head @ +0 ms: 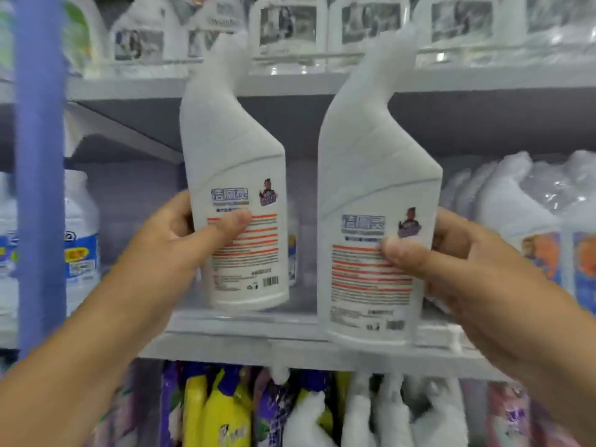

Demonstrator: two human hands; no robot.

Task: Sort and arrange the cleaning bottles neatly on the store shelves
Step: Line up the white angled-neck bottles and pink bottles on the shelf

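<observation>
Both hands are occupied: the left hand (pixel 180 233) grips one white angle-necked bottle (pixel 235 188) round its lower body, thumb across the printed label, and the right hand (pixel 451 253) grips a second identical bottle (pixel 374 221) in the same way. Both are held upright in front of the middle shelf (pixel 290 321), back labels toward the camera, apparently so they can go in side by side facing alike. The left bottle is raised above the shelf lip; the right bottle's base hangs at or just before the front edge, and contact cannot be confirmed. Each bottle is opaque white, with a bent neck, red text lines, a barcode and a small figure logo. Similar bottles (pixel 516 204) stand to the right.
</observation>
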